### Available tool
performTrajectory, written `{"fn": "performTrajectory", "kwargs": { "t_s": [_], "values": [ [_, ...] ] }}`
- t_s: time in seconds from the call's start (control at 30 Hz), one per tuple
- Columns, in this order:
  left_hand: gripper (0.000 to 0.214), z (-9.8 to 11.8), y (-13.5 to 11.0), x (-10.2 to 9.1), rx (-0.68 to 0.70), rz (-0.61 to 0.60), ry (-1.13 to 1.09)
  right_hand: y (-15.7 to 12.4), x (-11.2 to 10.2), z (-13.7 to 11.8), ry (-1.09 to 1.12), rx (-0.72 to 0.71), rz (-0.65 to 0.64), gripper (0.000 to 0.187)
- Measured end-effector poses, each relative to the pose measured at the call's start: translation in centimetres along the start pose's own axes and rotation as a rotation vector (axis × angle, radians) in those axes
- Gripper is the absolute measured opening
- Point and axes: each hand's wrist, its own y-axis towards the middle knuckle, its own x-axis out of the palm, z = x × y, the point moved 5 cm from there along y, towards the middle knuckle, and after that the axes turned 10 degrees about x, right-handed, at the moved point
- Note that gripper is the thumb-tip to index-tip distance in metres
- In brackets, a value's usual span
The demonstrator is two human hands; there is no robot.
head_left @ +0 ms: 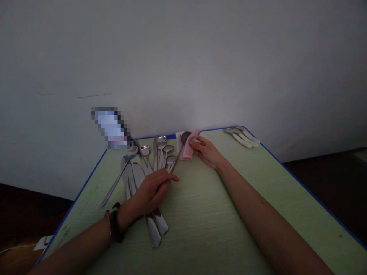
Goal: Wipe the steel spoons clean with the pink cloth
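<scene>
My left hand is closed round the handle of a metal spoon, whose bowl points away from me. A pink and white cloth lies around the bowl, pinched between the fingers of my right hand. Beneath and beside my left hand is a spread of metal cutlery. Large knives pass under the hand, and several small spoons lie just beyond it. A long-handled spoon rests at the left of the group. My left palm hides part of the pile.
Several pieces of cutlery with white handles lie at the table's far right corner. A phone-like device with a blurred screen stands at the far left. The green table has a blue edge and meets a grey wall.
</scene>
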Motion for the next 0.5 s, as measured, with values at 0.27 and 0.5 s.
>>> {"fn": "performTrajectory", "kwargs": {
  "t_s": [0.27,0.5],
  "values": [
    [0.028,0.41,0.32,0.02,0.057,-0.019,0.018,0.24,-0.38,0.44,-0.121,0.049,0.003,0.022],
    [0.025,0.37,0.53,0.17,0.053,-0.050,-0.014,0.33,-0.41,0.41,-0.037,0.059,0.030,0.016]
  ]
}}
